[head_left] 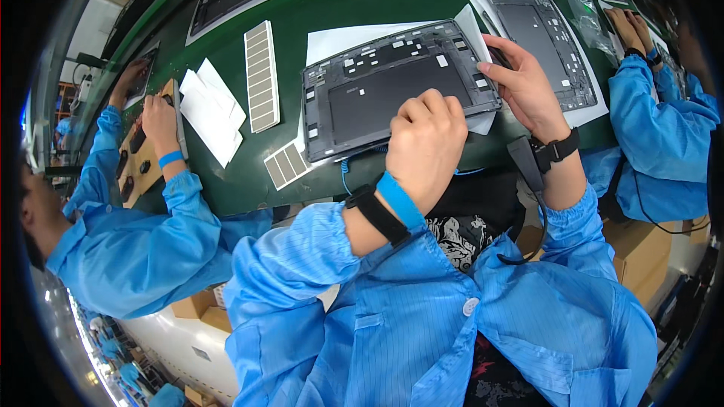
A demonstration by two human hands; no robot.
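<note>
A dark tablet housing [392,94], dotted with small white and black patches, lies tilted in front of me. My right hand [528,87] grips its right edge, with the thumb at the rim. Over the lower right part of the housing, my left hand [428,147] is closed with curled fingers. Its fingertips are hidden, so I cannot make out what they pinch. Under the housing lies white paper [332,39]. A strip of grey rectangular pads on white backing [286,166] lies by the housing's lower left corner.
A longer pad strip [262,75] and loose white sheets [213,109] lie on the green table [219,190] to the left. Another housing [539,49] rests on paper at the right. Co-workers in blue sleeves [143,245] sit on both sides. A black cord hangs from my right wrist.
</note>
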